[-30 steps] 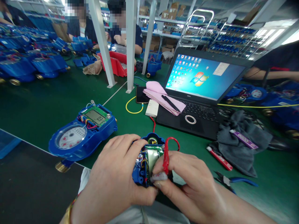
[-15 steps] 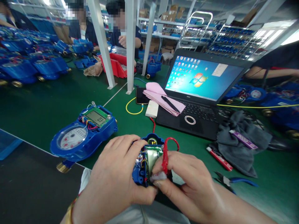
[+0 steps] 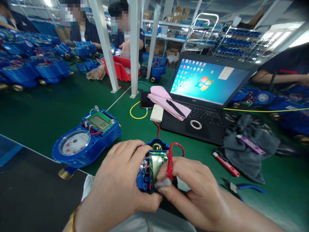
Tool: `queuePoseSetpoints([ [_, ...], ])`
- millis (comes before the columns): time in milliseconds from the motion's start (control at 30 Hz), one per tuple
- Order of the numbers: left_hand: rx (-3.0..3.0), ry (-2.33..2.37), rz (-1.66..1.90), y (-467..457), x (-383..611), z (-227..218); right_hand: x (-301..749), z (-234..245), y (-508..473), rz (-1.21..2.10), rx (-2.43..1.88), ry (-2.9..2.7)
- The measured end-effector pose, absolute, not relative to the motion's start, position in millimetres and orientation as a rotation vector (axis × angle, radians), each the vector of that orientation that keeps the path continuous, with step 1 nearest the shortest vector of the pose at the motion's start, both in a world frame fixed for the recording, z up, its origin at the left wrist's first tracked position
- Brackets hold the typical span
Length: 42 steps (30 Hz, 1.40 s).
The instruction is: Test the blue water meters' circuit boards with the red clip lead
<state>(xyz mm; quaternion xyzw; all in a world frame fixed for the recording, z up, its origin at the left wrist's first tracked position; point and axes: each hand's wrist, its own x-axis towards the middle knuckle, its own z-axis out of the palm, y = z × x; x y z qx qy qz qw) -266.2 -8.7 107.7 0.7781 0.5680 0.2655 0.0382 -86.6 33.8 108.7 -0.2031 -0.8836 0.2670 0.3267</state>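
Note:
My left hand is wrapped round a blue water meter at the table's front edge, its circuit board and small screen facing up. Between the thumb and fingers of my right hand is a whitish connector on a red cable, pressed to the lower edge of the board. The exact contact point is hidden by my fingertips. Left of my hands lies a second blue water meter, its display lit with digits and its brass end over the edge.
An open laptop stands behind, with pink paper, a pen, a phone and a white box beside it. Cutters, a red tube and a grey cloth lie right. White posts rise mid-table; co-workers sit beyond.
My hands, the meter and the connector hold nearly the same position. Across the table, a co-worker's hand has lowered toward the red bin.

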Motion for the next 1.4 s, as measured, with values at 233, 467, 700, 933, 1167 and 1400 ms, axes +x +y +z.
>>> queuePoseSetpoints([
  [233,2.366,1.756,0.788,-8.5,-265.7,107.6,-85.2,107.2,32.8,0.728,-0.519,-2.321],
  [467,2.356,1.765,0.742,-8.4,-266.2,108.2,-85.9,105.9,34.1,0.734,-0.503,-2.298],
  [700,2.425,1.774,0.72,-7.8,-269.0,106.5,-84.8,105.0,35.8,0.891,-0.496,-2.221],
  [933,2.615,1.826,0.664,-2.2,-275.3,101.7,-69.2,107.3,94.1,0.902,-1.204,-2.201],
  [1167,2.616,1.864,0.665,-0.7,-280.3,95.6,28.2,111.3,80.6,0.406,-1.797,-2.222],
  [1400,2.684,1.727,0.758,8.5,-294.8,85.7,86.4,81.8,-3.9,0.464,-2.112,-2.245],
])
